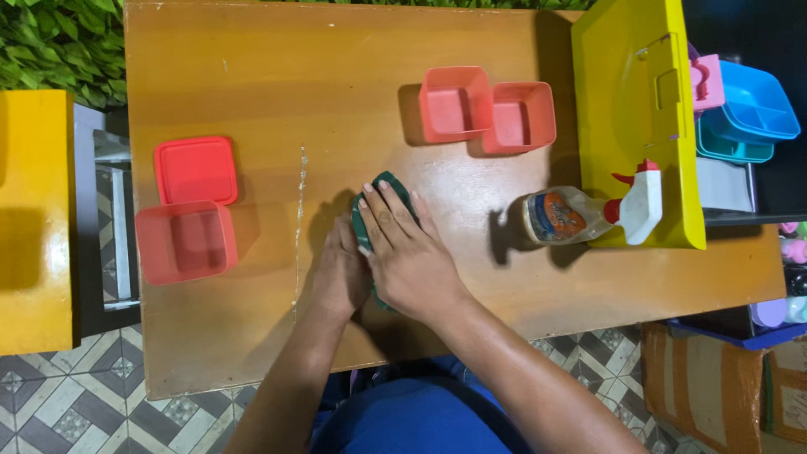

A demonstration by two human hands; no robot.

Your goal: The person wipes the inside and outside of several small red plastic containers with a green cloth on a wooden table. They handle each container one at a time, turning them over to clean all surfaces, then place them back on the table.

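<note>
A dark green cloth [388,187] lies on the brown wooden table [277,76], mostly covered by my hands. My right hand [405,248] presses flat on top of it, fingers spread toward the far side. My left hand [338,271] sits beside it on the left, partly under the right hand and touching the cloth's edge. A thin pale streak [299,219] runs along the table just left of my hands.
Two open red square containers [486,113] stand at the back. Another red container [185,240] and a red lid [196,170] lie at the left. A spray bottle [588,214] lies on its side at the right, by a yellow board [635,109]. Blue boxes [748,109] sit beyond.
</note>
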